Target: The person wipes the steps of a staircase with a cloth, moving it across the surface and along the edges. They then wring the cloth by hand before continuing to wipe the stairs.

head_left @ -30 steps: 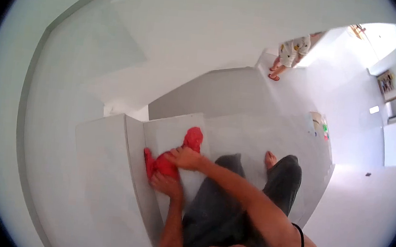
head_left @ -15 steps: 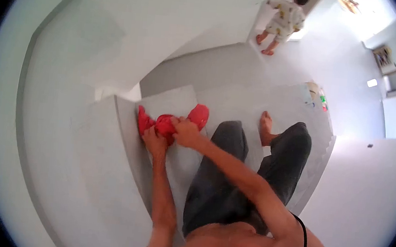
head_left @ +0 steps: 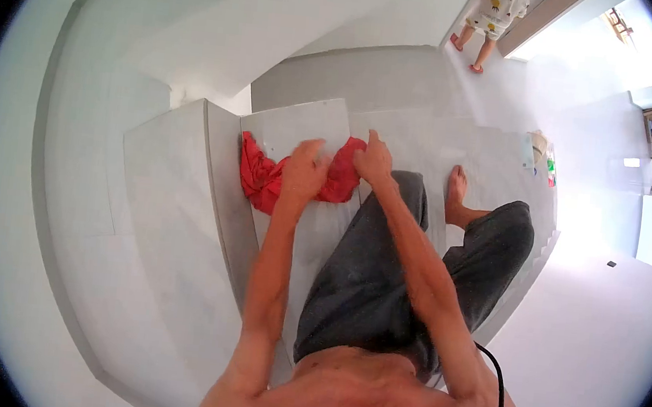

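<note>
A crumpled red cloth (head_left: 262, 186) lies on a pale stair step (head_left: 306, 123), to the left of my dark grey trouser leg. Over its middle is my left hand (head_left: 306, 169), fingers apart and slightly blurred; whether it touches the cloth is not clear. My right hand (head_left: 373, 161) is at the cloth's right end, with the index finger extended and the thumb at the red edge. The other fingers of that hand are partly hidden, so a grip on the cloth cannot be made out.
A person (head_left: 497, 16) in a patterned white outfit and red sandals stands near a doorway at the top. My bare foot (head_left: 457, 185) rests on a step. A green and red item (head_left: 552, 166) lies at the right. A step edge (head_left: 222, 186) runs along the left.
My left hand has moved right and up over the cloth, its fingers now apart. My right hand has shifted to the cloth's right end. The cloth is more spread out. The view has shifted.
</note>
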Action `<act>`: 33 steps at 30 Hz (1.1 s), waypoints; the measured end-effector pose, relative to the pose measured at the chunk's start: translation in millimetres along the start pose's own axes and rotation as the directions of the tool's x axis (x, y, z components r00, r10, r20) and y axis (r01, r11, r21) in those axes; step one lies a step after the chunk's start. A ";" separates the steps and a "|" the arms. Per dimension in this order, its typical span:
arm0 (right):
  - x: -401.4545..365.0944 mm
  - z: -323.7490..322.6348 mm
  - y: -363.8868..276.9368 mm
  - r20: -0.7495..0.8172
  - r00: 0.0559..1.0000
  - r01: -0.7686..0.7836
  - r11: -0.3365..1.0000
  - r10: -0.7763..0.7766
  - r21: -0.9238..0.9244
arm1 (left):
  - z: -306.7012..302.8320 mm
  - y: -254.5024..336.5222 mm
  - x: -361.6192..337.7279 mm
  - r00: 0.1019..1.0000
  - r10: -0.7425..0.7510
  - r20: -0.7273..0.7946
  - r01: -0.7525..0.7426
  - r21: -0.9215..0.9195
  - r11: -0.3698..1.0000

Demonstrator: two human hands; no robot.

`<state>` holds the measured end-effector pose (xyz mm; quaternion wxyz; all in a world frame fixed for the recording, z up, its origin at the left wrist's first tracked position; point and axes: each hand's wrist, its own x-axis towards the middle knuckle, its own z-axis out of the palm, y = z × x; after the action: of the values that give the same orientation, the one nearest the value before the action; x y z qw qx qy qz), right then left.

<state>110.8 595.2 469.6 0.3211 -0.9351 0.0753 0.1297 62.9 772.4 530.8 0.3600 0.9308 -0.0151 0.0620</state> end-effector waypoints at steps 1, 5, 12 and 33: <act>6.3 -0.1 1.2 0.023 1.000 -0.015 1.000 0.014 0.014 | 7.4 3.0 1.3 0.992 0.122 0.034 -0.125 0.095 0.988; -0.5 -10.7 8.7 0.027 0.998 0.053 0.985 -0.058 0.163 | 1.3 21.6 -22.0 0.914 -0.204 0.349 0.100 0.295 0.950; -16.5 -9.3 -15.0 0.040 0.987 0.106 0.832 -0.152 0.545 | -30.0 0.5 -44.7 0.843 -0.456 0.287 0.399 0.235 0.886; -6.9 -45.2 -36.8 0.529 0.816 -0.177 0.771 -0.232 0.612 | -10.3 -13.4 14.4 0.865 -0.321 0.386 0.488 -0.500 0.716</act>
<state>121.3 596.3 527.3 0.6272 -0.6864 -0.0006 0.3681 77.1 789.5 531.2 0.6259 0.7543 0.1235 -0.1547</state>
